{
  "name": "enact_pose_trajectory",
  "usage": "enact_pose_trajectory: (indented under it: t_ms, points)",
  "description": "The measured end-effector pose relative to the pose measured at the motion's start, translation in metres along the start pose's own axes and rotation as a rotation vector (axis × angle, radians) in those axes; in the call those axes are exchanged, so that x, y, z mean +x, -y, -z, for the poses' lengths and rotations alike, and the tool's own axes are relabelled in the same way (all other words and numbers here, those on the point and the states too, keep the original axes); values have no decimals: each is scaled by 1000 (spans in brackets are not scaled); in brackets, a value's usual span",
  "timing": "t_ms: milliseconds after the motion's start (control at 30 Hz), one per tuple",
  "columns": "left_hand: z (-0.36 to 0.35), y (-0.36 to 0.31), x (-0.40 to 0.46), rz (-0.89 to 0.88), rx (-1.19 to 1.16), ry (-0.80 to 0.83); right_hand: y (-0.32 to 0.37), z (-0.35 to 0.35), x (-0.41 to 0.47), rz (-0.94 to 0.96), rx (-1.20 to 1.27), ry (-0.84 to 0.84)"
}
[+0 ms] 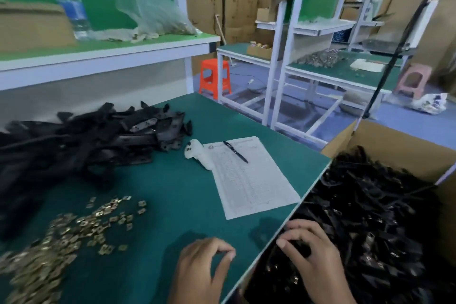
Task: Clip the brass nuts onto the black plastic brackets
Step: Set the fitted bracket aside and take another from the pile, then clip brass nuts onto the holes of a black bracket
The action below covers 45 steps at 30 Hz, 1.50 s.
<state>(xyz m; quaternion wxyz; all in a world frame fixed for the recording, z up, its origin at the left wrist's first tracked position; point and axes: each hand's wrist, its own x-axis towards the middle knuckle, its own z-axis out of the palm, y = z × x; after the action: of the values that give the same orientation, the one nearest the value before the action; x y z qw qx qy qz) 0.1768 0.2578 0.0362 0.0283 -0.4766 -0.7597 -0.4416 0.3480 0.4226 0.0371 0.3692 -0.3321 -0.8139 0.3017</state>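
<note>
I am seeing the right hand (318, 256) gripping a black bracket (299, 248), fingers curled round it, over the cardboard box (394, 145) of brackets. The left hand (202, 269) is hovering above the desk (172, 192), fingers loosely curled, empty. Brass nuts (61, 237) are lying well left of it.

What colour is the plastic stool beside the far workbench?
Bright orange plastic stool, clearest in the head view.

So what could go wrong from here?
1. The right hand holds a bracket over the box past the table edge; whether its nut is clipped is unclear.
2. Loose nuts spread toward the near edge, so a sweep by the left hand could scatter them.
</note>
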Motion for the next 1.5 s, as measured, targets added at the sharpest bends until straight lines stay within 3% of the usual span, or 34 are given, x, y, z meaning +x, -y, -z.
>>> enact_pose_trajectory:
  t_ms: [100, 233, 300, 400, 467, 567, 800, 867, 967, 1100, 1167, 1267, 1400, 1500]
  points:
    - [54, 34, -20, 194, 93, -186, 29, -45, -1, 32, 68, 177]
    - [128, 91, -65, 404, 457, -433, 76, -129, -14, 141, 171, 413]
    - [155, 118, -90, 570, 621, -399, 104, -163, -27, 256, 168, 454]
    - [180, 151, -117, 681, 807, -324, 136, -205, -34, 465, -108, 517]
    - [182, 157, -114, 741, 798, -300, 154, -239, -21, 513, -283, 718]
    - [171, 163, -106, 790, 781, -214, 163, -290, -6, 489, -340, 969]
    - [169, 173, -105, 792, 350, -292, 175, -334, -8, 712, -175, 829]
    - [175, 181, -102, 762, 353, -497, 175, -329, -5, 773, -101, 755]
    - [201, 198, -101, 685, 411, -601, 183, -330, -1, 804, -33, 678]
    - [254, 226, -65, 972, 455, -716, 191, -334, 1, 792, -19, 691]
    - [279, 239, -45, 1020, 477, -795, 190, -337, 0, 760, 0, 728]
    - [295, 254, -25, 923, 614, -685, 186, -339, -4, 744, 51, 753]
    - [292, 278, -2, 744, 876, -280, 191, -337, -10, 755, 98, 710]
    - [282, 293, 10, 663, 1040, -94, 192, -334, -10, 686, 85, 738]
